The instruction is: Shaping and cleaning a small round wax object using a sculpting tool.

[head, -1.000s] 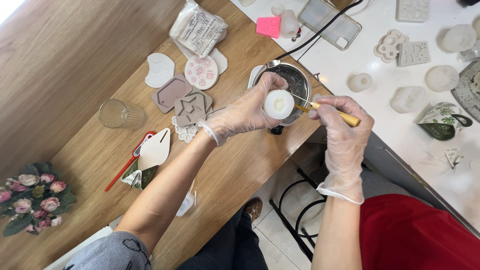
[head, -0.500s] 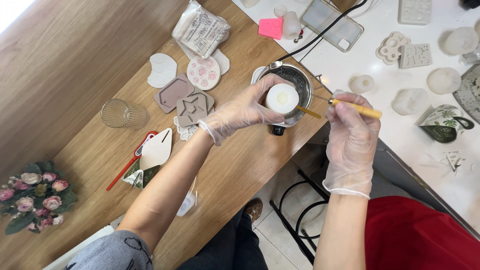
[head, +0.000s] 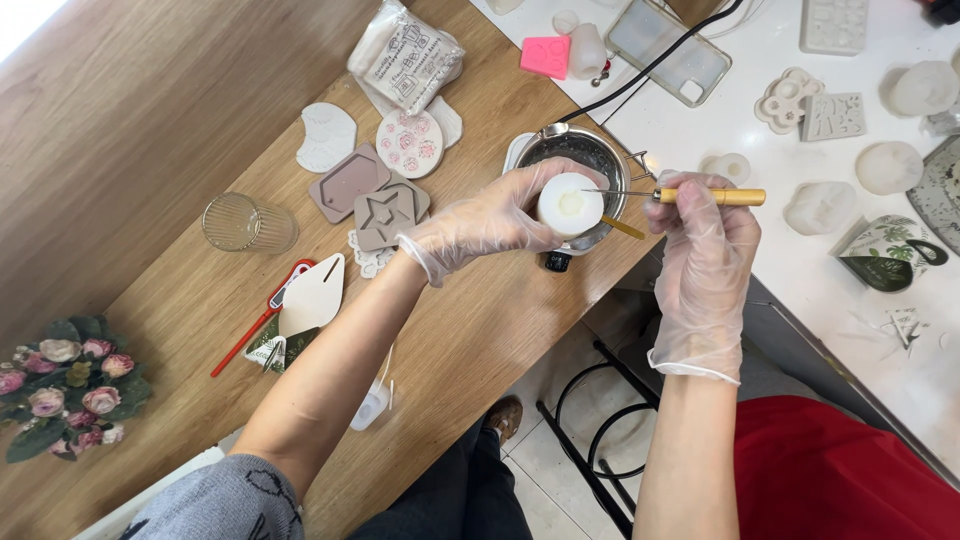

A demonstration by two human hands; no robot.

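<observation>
My left hand (head: 495,220), in a clear glove, grips a white cylindrical candle (head: 569,205) over a small metal pot (head: 592,160) at the edge of the wooden table (head: 190,120). My right hand (head: 702,240), also gloved, holds a needle tool with a yellow wooden handle (head: 710,196); its thin metal tip points left, just above the candle's top. A yellow stick (head: 624,228) juts out from under the candle.
Flat moulds and plaster shapes (head: 375,190), a ribbed glass (head: 235,225), a red-handled tool (head: 250,325) and a bunch of roses (head: 65,385) lie on the wooden table. The white counter (head: 800,280) holds white moulds, a pink mould (head: 546,57), a leaf-patterned mug (head: 885,250) and a phone (head: 672,45).
My right hand has drawn the needle tool up and to the right, then levelled it so the tip points at the candle. The candle has risen slightly.
</observation>
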